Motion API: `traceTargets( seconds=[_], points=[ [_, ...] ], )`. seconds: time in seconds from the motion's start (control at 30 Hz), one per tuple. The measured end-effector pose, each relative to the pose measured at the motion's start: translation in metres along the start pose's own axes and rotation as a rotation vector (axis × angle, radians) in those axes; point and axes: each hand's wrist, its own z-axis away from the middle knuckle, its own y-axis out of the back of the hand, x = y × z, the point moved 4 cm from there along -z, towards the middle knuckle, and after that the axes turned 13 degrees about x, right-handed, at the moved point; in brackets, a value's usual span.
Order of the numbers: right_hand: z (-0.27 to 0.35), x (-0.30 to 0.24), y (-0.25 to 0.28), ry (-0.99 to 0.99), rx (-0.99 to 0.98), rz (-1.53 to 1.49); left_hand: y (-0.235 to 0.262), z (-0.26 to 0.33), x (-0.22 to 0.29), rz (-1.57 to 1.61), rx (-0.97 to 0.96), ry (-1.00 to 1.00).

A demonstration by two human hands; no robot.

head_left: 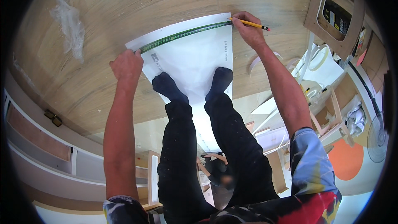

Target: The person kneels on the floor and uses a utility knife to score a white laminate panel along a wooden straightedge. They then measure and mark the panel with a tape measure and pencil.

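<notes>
A long white sheet lies on a wood-grain surface, and both my dark-socked feet stand on it. Across its far end runs a green measuring strip with light markings, slightly tilted up to the right. My left hand is closed at the strip's left end, fingertips pressing it at the sheet's left edge. A yellow pencil with a pink eraser is gripped in my right hand, its point near the sheet's far right corner. That hand also rests by the strip's right end; its lower fingers are partly hidden.
Crumpled clear plastic lies far left. At the right are a wooden frame, paper offcuts and a transparent fan-like disc. Below, between my legs, another person is at floor level. White-edged shelving stands at left.
</notes>
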Motion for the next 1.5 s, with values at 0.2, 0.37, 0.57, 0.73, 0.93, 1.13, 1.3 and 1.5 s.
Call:
traceTargets(
  seconds=[0.2, 0.37, 0.57, 0.73, 0.93, 1.13, 1.3, 1.5],
  points=[
    [-0.005, -0.001, -0.001, 0.023, -0.002, 0.05, 0.0, -0.002, 0.001, -0.012, 0.003, -0.009],
    [-0.006, 0.001, -0.002, 0.023, -0.055, 0.107, -0.001, -0.004, 0.001, -0.008, 0.003, -0.004],
    [-0.007, -0.007, 0.0, 0.133, -0.098, 0.212, 0.0, -0.005, 0.002, -0.036, 0.001, -0.014],
    [-0.009, -0.007, 0.0, 0.157, -0.1, 0.209, 0.001, -0.006, 0.004, -0.046, -0.008, -0.016],
    [-0.01, -0.008, -0.003, 0.134, -0.128, 0.281, -0.001, -0.007, 0.003, -0.041, -0.001, -0.023],
    [-0.01, -0.009, -0.002, 0.184, -0.128, 0.302, -0.003, -0.007, 0.002, -0.038, 0.025, -0.032],
    [-0.007, -0.014, -0.002, 0.157, -0.123, 0.294, -0.003, -0.007, 0.002, -0.023, 0.057, -0.031],
    [-0.011, -0.008, -0.002, 0.237, -0.133, 0.329, -0.011, -0.009, 0.0, -0.003, 0.052, -0.027]
  ],
)
